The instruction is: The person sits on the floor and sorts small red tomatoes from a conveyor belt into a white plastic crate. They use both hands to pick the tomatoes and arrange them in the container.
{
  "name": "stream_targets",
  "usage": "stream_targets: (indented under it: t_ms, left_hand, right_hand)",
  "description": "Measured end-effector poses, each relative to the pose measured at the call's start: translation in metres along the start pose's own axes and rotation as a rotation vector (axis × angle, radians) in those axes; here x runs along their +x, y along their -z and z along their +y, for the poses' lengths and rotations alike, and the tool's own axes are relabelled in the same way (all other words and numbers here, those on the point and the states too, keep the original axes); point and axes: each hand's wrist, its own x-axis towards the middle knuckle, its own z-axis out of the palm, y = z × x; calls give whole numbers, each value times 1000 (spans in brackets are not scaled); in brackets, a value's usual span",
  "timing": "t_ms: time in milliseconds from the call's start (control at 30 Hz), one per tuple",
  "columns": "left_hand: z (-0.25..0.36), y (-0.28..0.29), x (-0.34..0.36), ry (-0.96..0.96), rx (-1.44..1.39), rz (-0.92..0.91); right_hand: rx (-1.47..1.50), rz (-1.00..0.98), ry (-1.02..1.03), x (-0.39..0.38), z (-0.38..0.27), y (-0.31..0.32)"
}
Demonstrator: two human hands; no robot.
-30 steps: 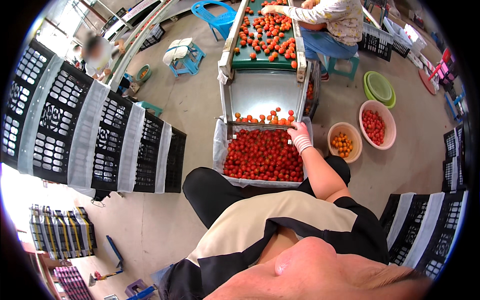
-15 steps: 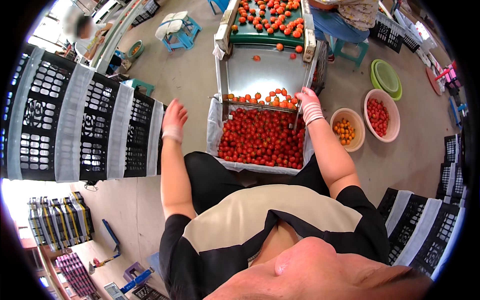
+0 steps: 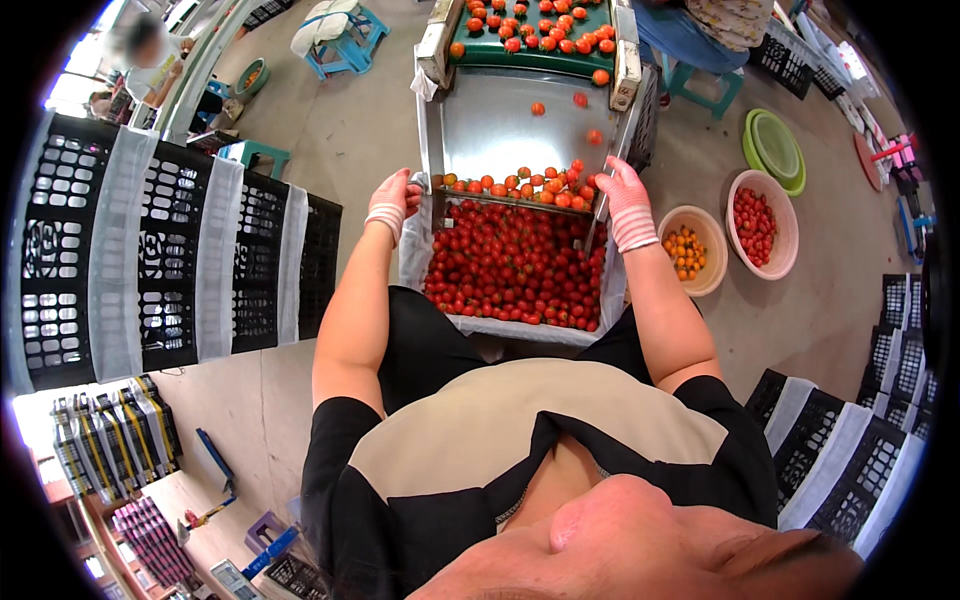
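Note:
A sloping metal chute (image 3: 515, 118) runs down to a crate (image 3: 510, 327) lined with white sheeting and filled with red cherry tomatoes (image 3: 510, 265) between my knees. Orange-red tomatoes (image 3: 548, 186) are banked up behind a low metal gate (image 3: 520, 207) at the chute's lower end. My left hand (image 3: 394, 196), in a pink glove with a striped cuff, has its fingers closed at the gate's left end. At the right end, my similarly gloved right hand (image 3: 626, 192) grips the gate by the chute's side wall. Both hands partly hide what they grip.
Above the chute, a green conveyor belt (image 3: 500, 55) carries more tomatoes. Two pink basins, one with orange tomatoes (image 3: 684, 254) and one with red (image 3: 754, 227), stand on the right. Stacked black crates (image 3: 170, 245) rise at my left. A co-worker sits near the belt, upper right.
My left hand has moved right from beside the stacked crates to the gate's left end and closed there. The right hand stays at the gate. More tomatoes have rolled down the chute.

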Motion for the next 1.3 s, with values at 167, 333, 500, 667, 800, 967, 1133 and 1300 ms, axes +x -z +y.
stream_targets:
  t_ms: [167, 333, 500, 667, 800, 967, 1133, 1300]
  left_hand:
    - [0, 14, 1, 40, 24, -44]
    - [0, 21, -3, 55, 21, -88]
    - [-6, 34, -12, 95, 94, -123]
    - [-10, 38, -12, 85, 129, -168]
    - [-11, 38, -19, 88, 155, -138]
    - [-18, 38, -21, 75, 178, -137]
    - [-24, 44, -16, 88, 222, -134]
    - [-18, 31, -18, 57, 201, -105]
  right_hand:
    - [118, -24, -129, -14, -24, -12]
    - [112, -66, -120, -16, -26, -22]
    - [-637, -198, 253, -22, -31, -42]
    - [-1046, -249, 691, -2, 17, -77]
    - [-1560, -231, 699, 7, 13, -104]
    - [-1868, -350, 467, 15, 1, -122]
    - [-1965, -434, 481, 5, -4, -128]
    - [-1789, -211, 416, 34, 25, -135]
